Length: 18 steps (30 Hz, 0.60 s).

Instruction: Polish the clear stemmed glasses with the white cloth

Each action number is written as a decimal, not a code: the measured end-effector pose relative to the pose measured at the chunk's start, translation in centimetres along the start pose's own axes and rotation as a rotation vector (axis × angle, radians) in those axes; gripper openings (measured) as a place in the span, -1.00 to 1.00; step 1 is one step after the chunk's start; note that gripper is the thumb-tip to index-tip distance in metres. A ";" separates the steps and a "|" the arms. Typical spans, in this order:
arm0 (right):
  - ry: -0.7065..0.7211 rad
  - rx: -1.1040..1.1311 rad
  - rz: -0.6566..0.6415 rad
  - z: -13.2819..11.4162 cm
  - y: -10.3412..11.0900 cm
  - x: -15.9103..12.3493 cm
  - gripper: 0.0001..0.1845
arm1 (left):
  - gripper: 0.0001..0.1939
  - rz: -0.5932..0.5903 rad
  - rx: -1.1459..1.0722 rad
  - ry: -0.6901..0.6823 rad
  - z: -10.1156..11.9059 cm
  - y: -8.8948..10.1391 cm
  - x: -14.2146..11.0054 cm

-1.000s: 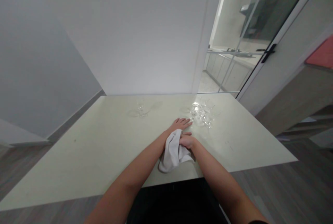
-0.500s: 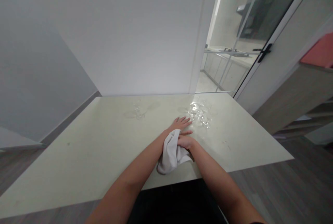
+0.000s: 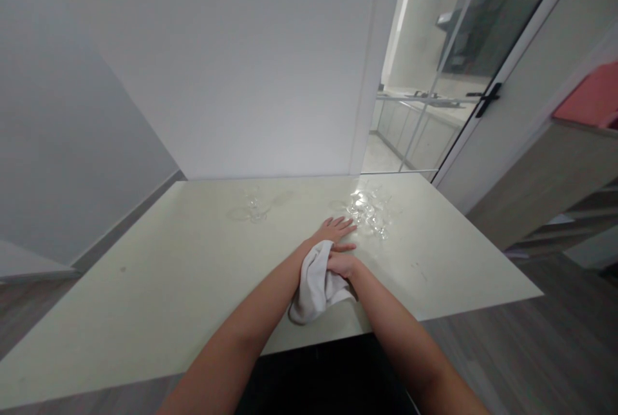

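Observation:
My left hand (image 3: 334, 230) lies flat on the pale table (image 3: 203, 260), fingers spread toward a cluster of clear, shiny pieces (image 3: 371, 210) whose kind I cannot make out. Just nearer to me, my right hand (image 3: 342, 265) has its fingers curled into a white cloth (image 3: 315, 286), partly hidden by its folds. Bunched up, the cloth rests against my left wrist and hangs down toward the table's front edge. Farther left on the table is a smaller clear object (image 3: 255, 206), faint against the surface.
A white wall (image 3: 270, 67) borders the table's far side. At the back right stands a glass-paned door (image 3: 429, 80) with a black handle (image 3: 488, 100). A wooden shelf unit (image 3: 555, 170) bearing a red item (image 3: 589, 96) is at the right.
Both hands and the cloth keep nearly the same place on the table. The whole view has shifted very slightly.

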State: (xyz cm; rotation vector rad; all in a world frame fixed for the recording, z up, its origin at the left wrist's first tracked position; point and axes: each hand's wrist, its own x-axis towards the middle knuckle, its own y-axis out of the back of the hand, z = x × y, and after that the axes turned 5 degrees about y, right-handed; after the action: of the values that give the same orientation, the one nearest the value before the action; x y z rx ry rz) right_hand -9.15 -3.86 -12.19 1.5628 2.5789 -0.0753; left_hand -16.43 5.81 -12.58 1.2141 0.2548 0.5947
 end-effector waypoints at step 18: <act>0.037 -0.001 0.034 1.4 0.7 0.8 -0.72 | -0.17 0.044 0.032 -0.025 -0.3 0.0 0.3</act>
State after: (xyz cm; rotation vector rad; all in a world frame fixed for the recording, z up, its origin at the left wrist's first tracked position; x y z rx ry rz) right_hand -8.84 -2.95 -13.64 1.6221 2.5784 -0.0416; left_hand -16.32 6.15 -12.66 1.2599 0.2181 0.6149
